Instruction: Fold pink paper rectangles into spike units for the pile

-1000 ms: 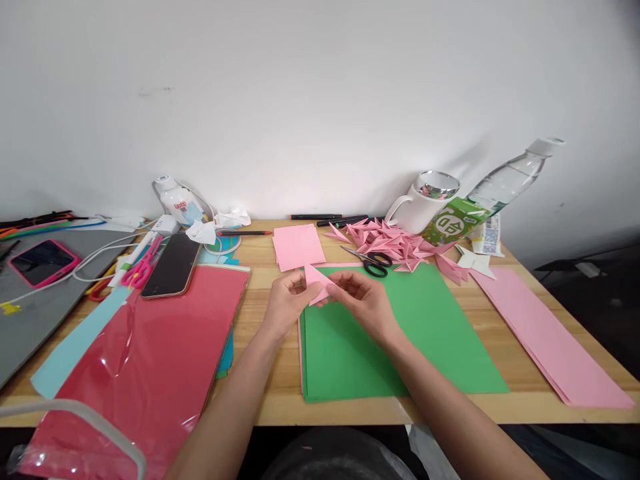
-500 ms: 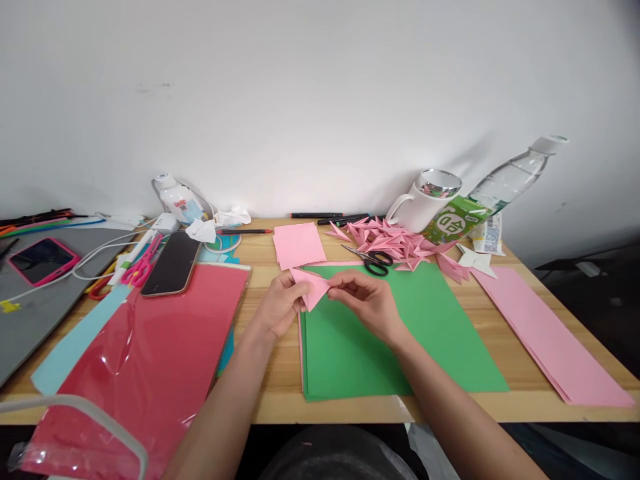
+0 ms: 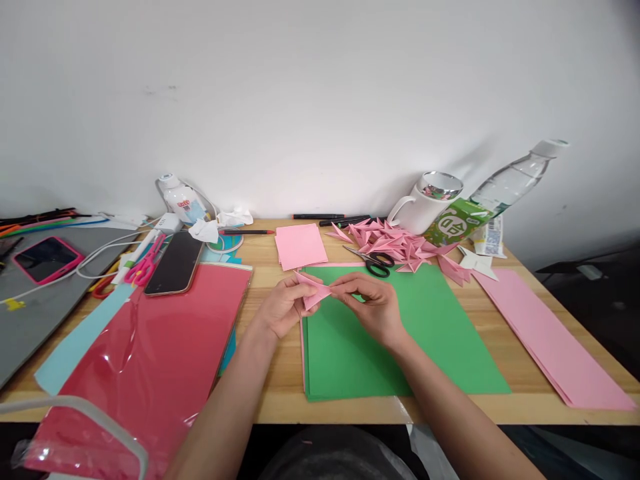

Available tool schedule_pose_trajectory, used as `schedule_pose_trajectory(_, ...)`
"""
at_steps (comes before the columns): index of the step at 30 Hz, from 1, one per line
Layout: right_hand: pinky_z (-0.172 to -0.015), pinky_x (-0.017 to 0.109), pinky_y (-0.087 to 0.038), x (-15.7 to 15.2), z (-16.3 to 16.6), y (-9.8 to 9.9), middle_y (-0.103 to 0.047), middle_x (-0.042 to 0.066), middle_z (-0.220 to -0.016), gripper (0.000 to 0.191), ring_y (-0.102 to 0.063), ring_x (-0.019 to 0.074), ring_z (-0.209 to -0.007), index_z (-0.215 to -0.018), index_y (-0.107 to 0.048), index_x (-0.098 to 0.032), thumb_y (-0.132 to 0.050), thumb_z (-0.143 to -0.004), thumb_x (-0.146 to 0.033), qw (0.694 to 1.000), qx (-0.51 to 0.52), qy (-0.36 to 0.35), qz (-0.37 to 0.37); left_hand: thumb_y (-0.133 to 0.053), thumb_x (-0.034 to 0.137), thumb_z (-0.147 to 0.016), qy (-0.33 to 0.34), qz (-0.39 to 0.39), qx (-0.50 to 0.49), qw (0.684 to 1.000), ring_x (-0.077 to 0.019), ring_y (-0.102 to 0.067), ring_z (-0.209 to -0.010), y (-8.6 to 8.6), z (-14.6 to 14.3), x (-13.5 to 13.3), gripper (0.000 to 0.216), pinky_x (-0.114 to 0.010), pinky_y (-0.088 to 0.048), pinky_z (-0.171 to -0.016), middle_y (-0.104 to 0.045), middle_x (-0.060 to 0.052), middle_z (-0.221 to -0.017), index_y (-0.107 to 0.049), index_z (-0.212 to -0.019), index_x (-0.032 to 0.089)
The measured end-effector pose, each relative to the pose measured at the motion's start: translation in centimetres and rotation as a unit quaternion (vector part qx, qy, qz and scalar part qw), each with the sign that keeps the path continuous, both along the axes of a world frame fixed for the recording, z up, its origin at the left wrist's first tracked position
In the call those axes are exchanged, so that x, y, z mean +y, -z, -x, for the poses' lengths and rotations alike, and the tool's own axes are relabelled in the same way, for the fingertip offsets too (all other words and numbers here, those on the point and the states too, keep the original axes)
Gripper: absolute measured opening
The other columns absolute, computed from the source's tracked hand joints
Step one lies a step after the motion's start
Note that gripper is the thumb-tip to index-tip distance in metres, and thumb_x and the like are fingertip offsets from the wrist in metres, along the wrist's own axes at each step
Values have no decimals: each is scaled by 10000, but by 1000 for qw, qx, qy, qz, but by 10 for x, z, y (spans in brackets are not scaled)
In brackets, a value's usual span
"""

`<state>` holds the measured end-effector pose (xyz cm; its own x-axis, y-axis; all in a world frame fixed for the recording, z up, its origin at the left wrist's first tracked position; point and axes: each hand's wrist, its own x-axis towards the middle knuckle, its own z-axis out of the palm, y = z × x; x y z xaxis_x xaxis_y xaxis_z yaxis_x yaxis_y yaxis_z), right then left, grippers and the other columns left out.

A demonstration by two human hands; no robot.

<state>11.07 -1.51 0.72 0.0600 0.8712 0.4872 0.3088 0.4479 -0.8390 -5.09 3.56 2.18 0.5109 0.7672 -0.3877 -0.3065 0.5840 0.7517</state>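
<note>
Between my hands is a small folded piece of pink paper [image 3: 313,297], held above the corner of the green paper sheets [image 3: 400,333]. My left hand [image 3: 285,305] pinches its left side between thumb and fingers. The fingertips of my right hand [image 3: 371,303] are closed on its right-hand point. Behind my hands lies a stack of pink paper squares [image 3: 301,245]. A pile of folded pink paper pieces [image 3: 395,241] rests to the right of it, with black-handled scissors [image 3: 379,264] in front.
A white mug [image 3: 425,203], a green box [image 3: 457,221] and a tilted water bottle [image 3: 515,179] stand at the back right. Pink paper strips [image 3: 550,340] lie at the right. Leftward are a red sheet in plastic [image 3: 150,360], a phone [image 3: 175,263] and pink scissors [image 3: 145,267].
The folded pink paper has turned a little in my fingers and now shows a narrower face. Both hands keep their grip in nearly the same place.
</note>
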Motion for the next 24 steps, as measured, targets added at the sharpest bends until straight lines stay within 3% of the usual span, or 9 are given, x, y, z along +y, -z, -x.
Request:
schedule_pose_trajectory(6, -641, 303, -521, -4, 0, -3, -698, 31, -758, 73, -640, 167, -666, -773, -713, -240, -646, -772, -211, 1000, -9, 11, -2, -725, 99, -538, 20, 43, -35, 998, -58, -442, -422, 1, 2, 1, 110, -181, -300, -397, -546, -9, -467, -662, -627, 111)
schedule_pose_trajectory(11, -728, 356, -535, -7, 0, -6, -713, 22, -749, 265, -662, 190, -695, -1015, -647, -240, -668, -751, -246, 999, 6, 27, 35, -730, 112, -522, 15, 51, -25, 998, -60, -452, -407, -1, 1, 0, 130, -176, -305, -382, -537, -1, -453, -626, -599, 125)
schedule_pose_trajectory(14, -740, 358, -529, -6, -2, -4, -707, 29, -755, 194, -661, 186, -697, -960, -657, -231, -643, -766, -239, 999, -8, 11, 38, -733, 156, -548, 17, 0, 17, 1000, -86, -517, -423, -2, 0, -2, 153, -186, -356, -393, -576, -6, -492, -612, -637, 131)
schedule_pose_trajectory(17, -717, 341, -531, -2, -4, 2, -691, 44, -824, 178, -649, 177, -723, -924, -663, -207, -659, -751, -252, 995, 18, -26, 94, -716, 231, -590, 14, -72, 74, 995, -115, -562, -422, -3, -2, -3, 187, -181, -340, -347, -602, -9, -544, -599, -705, 140)
schedule_pose_trajectory(21, -747, 336, -536, 2, -4, 6, -696, 45, -855, 313, -656, 174, -770, -955, -653, -177, -730, -675, -293, 957, 142, -110, 229, -686, 253, -623, -19, -146, 125, 981, -78, -522, -376, -3, -4, -5, 203, -158, -280, -296, -586, 11, -596, -579, -754, 140)
schedule_pose_trajectory(24, -700, 316, -547, 3, -2, 2, -704, 36, -763, 295, -659, 156, -687, -855, -677, -158, -743, -650, -360, 930, 211, -105, 282, -667, 255, -647, -22, -181, 143, 973, -74, -522, -385, -3, -4, -6, 191, -155, -286, -299, -581, 11, -618, -565, -759, 138)
